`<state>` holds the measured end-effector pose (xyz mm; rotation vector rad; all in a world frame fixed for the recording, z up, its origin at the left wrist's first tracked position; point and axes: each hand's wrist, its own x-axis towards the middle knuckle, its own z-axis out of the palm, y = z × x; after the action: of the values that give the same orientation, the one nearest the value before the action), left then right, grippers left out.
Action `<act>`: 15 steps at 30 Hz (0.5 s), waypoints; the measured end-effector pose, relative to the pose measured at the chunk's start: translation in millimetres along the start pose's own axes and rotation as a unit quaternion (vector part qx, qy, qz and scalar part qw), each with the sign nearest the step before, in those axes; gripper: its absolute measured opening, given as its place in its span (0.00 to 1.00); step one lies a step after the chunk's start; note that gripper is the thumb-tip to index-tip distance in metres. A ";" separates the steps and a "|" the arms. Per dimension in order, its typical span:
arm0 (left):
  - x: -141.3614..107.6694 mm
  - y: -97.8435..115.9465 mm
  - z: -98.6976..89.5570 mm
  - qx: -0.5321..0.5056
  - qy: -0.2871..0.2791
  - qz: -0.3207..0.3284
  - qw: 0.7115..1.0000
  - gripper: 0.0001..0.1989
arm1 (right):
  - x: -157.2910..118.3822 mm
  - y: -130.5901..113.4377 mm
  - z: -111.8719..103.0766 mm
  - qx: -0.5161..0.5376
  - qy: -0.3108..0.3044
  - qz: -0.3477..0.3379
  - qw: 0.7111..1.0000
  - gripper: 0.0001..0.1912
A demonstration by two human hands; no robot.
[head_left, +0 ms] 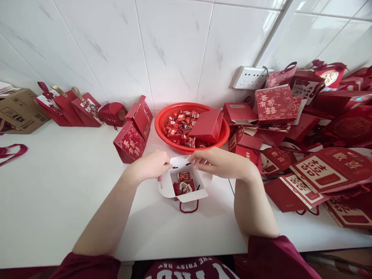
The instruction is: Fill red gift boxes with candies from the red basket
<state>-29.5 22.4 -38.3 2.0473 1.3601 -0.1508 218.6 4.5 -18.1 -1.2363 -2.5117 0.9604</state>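
An open gift box point(195, 197) stands on the table in front of me, its white inner flaps folded outward. Red wrapped candies point(184, 183) lie inside it, and a dark red cord handle point(188, 211) loops out at its near side. With bent fingers my left hand point(151, 166) grips the box's far left edge. At the far right edge, my right hand point(211, 162) holds the same box, thumb and fingers closed on the rim. Some of the fingertips are hidden behind the flaps. Just beyond the hands is a red plastic basket point(159, 130) of wrapped candies with a dark red box on top.
Red gift boxes point(90, 109) line the wall at left, beside a cardboard box point(24, 110). A patterned red box point(130, 141) stands left of the basket. Many flat and folded gift boxes point(319, 170) pile up at right, below a power strip point(252, 77).
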 end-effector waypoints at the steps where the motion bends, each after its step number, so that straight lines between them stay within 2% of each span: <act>1: -0.1 0.4 0.0 0.009 0.013 0.004 1.000 0.18 | -1.2 0.8 -0.4 -0.007 0.003 0.000 1.000 0.11; 4: -0.3 2.3 -0.2 0.040 0.057 0.025 0.997 0.20 | -7.6 4.0 -4.4 -0.023 0.030 0.002 0.999 0.11; 9: -4.3 6.7 -4.0 0.043 0.081 0.020 0.996 0.21 | -16.8 7.9 -10.8 -0.038 0.097 0.016 0.994 0.10; 12: -10.2 10.9 -7.9 0.018 0.074 0.021 0.997 0.20 | -19.7 7.9 -12.2 -0.058 0.115 0.048 0.991 0.08; 15: -16.9 15.8 -11.0 -0.054 0.051 0.014 0.997 0.19 | -21.9 7.0 -11.2 -0.077 0.102 0.087 0.988 0.10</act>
<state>-26.4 12.0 -15.1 2.0049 1.3702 0.0386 241.8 -3.8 -11.3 -1.5370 -2.3849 0.6430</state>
